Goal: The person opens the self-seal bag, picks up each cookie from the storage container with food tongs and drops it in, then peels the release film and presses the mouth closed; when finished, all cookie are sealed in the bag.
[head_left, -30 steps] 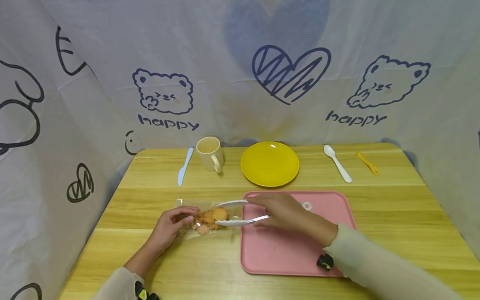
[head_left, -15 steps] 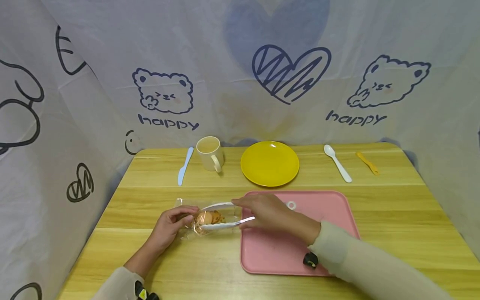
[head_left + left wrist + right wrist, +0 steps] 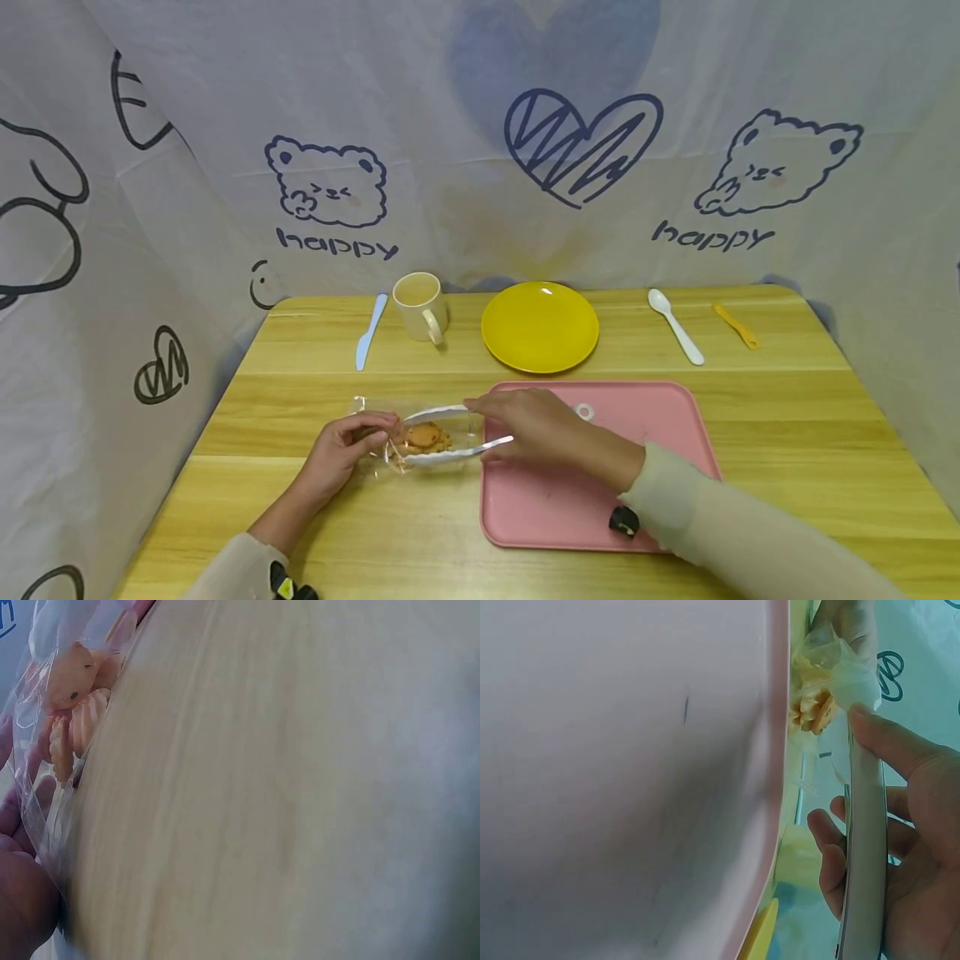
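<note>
My left hand (image 3: 339, 458) pinches the side of a clear plastic bag (image 3: 463, 427) lying on the table, its mouth facing right. Inside are several cookies (image 3: 422, 434), and in the left wrist view more cookies (image 3: 71, 682) show through the film. In my right hand (image 3: 536, 433), thumb on one arm and fingers on the other, is a pair of white and silver tongs (image 3: 866, 855). The arms of the tongs reach into the bag from the right, spread on either side of the cookies. Whether their tips touch a cookie, I cannot tell.
A pink tray (image 3: 570, 521) lies under my right hand. Along the back stand a blue knife (image 3: 370, 333), a cream mug (image 3: 417, 312), a yellow plate (image 3: 540, 327), a white spoon (image 3: 677, 328) and a small yellow utensil handle (image 3: 735, 326). A printed curtain (image 3: 465, 208) surrounds the table.
My right hand has moved left, bringing the tongs deeper into the bag. The cookies have shifted inside it. My left hand stays in place.
</note>
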{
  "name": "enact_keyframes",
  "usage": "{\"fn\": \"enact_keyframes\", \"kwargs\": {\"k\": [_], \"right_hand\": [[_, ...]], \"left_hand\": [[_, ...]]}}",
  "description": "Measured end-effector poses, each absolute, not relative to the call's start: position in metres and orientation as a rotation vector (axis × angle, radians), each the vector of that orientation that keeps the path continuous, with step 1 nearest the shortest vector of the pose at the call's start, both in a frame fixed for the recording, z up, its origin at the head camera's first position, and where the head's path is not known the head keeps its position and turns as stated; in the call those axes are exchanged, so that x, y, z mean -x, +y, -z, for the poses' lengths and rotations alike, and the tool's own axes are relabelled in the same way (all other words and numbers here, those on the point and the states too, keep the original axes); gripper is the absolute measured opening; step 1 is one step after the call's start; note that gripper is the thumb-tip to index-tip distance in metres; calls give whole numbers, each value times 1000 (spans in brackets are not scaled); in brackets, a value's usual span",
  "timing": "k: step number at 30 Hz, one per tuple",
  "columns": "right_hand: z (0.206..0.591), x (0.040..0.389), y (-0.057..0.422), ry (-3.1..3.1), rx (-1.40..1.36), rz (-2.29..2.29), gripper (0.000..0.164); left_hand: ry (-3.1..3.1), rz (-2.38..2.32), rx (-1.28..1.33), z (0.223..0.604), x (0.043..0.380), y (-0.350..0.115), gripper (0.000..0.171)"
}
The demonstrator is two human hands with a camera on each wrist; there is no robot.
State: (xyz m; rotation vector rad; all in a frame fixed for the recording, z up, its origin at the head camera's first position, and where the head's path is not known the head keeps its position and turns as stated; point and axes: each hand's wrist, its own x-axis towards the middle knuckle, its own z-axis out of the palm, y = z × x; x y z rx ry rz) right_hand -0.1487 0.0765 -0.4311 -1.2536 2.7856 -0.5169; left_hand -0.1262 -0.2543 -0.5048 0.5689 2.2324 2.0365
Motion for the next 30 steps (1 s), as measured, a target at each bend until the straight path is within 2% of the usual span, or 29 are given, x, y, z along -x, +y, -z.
{"fn": "enact_keyframes", "kwargs": {"k": [21, 30], "right_hand": [[431, 144, 112, 2744, 1127, 628, 80], [425, 133, 138, 2764, 966, 679, 81]], "left_hand": [[2243, -2001, -555, 502, 125, -254, 22], [2227, -2010, -570, 503, 125, -254, 22]]}}
